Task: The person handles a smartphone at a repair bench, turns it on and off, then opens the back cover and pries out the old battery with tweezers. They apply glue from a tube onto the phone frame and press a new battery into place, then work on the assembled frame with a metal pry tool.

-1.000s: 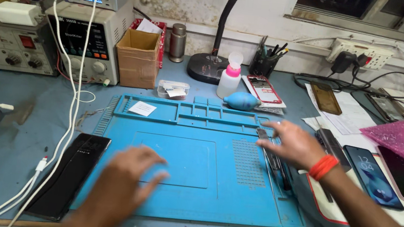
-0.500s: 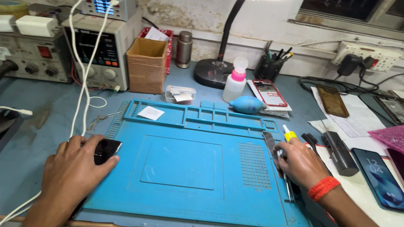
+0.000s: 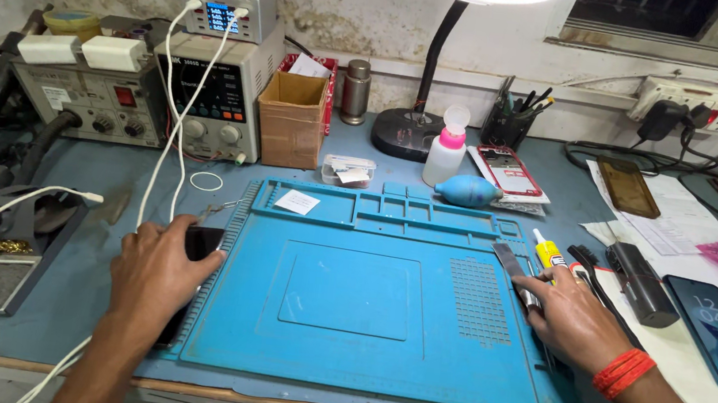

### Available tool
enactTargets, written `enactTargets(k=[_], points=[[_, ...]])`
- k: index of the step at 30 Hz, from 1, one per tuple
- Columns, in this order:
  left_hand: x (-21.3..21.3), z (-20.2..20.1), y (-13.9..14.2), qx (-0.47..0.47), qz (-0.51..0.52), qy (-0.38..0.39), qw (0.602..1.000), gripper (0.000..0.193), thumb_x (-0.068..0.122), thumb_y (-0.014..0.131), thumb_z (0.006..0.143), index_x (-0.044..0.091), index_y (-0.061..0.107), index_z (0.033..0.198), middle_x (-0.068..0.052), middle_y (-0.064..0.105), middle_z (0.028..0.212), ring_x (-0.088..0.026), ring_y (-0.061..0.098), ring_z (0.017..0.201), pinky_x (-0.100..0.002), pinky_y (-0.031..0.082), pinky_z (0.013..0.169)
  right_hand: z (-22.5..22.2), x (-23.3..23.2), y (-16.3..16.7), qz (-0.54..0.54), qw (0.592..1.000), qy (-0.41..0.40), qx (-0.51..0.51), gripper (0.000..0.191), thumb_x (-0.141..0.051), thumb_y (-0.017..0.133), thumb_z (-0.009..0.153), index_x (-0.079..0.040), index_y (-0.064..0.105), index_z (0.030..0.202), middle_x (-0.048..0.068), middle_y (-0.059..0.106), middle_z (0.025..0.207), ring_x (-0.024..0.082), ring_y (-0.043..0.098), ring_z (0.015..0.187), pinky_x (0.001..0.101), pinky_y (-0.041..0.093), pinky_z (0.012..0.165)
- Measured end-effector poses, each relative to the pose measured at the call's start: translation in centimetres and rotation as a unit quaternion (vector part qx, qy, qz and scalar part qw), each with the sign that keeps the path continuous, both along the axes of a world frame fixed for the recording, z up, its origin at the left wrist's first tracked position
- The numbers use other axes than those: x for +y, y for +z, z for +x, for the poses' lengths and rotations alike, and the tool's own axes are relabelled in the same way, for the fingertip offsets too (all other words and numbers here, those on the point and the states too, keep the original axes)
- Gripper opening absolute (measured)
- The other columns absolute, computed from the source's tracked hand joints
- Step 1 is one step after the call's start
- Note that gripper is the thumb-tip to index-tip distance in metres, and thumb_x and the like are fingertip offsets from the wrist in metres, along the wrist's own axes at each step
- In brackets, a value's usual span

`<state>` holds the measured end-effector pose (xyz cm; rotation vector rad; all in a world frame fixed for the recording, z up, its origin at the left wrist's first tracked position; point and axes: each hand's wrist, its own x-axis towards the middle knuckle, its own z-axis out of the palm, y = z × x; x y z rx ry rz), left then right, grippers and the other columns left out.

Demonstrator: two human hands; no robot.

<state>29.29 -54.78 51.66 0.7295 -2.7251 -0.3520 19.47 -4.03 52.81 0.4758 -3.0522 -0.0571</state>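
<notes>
Resting palm-down, left hand [image 3: 157, 274] covering a black phone [image 3: 199, 247] lying just off the left edge of the blue work mat [image 3: 348, 307], fingers spread flat over it, probably pinning it steady on the bench. Reaching along the mat's right edge, right hand [image 3: 572, 317] closing its fingers around thin metal tools [image 3: 512, 264], pinching them near their lower ends; exact hold partly hidden. Showing only 1 dark glossy corner, phone appearing slim, black and screen-dark. Lying close by: yellow-capped tube [image 3: 547, 249], black brush [image 3: 588, 266].
</notes>
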Motion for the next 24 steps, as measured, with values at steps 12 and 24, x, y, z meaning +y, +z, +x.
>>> enactTargets(k=[12, 24], points=[[-10.7, -1.2, 5.9, 0.006, -0.075, 0.05, 0.996, 0.066, 0.062, 0.075, 0.077, 0.028, 0.068, 0.133, -0.013, 0.061, 0.134, -0.043, 0.049, 0.133, -0.077, 0.032, 0.099, 0.2, -4.2, 7.5, -0.078, 0.996, 0.015, 0.05, 0.049, -0.02, 0.077, 0.077, -0.017, 0.068, 0.125, 0.015, 0.061, 0.119, 0.034, 0.065, 0.107, 0.0443, 0.054, 0.094], [-1.0, 17.1, 5.8, 0.07, -0.183, -0.052, 0.979, 0.066, 0.065, 0.062, 0.085, 0.026, 0.065, 0.138, -0.013, 0.057, 0.143, -0.033, 0.05, 0.134, -0.067, 0.018, 0.117, 15.8, -9.3, 6.8, -0.055, 0.992, -0.01, 0.113, 0.047, -0.044, 0.066, 0.088, -0.022, 0.066, 0.131, 0.012, 0.059, 0.125, 0.035, 0.062, 0.112, 0.0472, 0.055, 0.087]])
